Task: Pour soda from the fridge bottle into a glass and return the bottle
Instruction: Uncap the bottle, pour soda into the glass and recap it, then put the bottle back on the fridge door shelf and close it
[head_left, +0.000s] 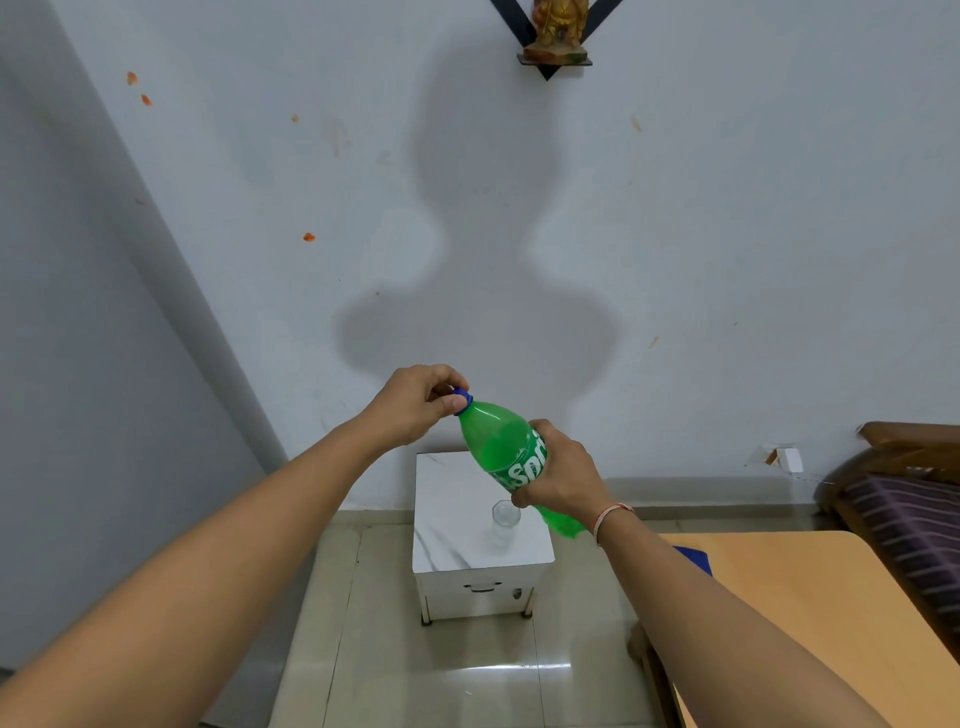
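Right hand (563, 475) is wrapped tight around the green soda bottle (506, 447), held tilted in the air above the empty glass (505, 519) on the little white cabinet (447, 512). Left hand (415, 405) has fingers pinched shut on the blue cap (462, 401). I'd say twist slow so the fizz vents, and keep that 1 steady grip.

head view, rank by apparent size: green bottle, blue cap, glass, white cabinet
1. white cabinet
2. green bottle, though it's held nearer the camera, so true size against the cabinet is unsure
3. glass
4. blue cap, partly covered by the left hand's fingers
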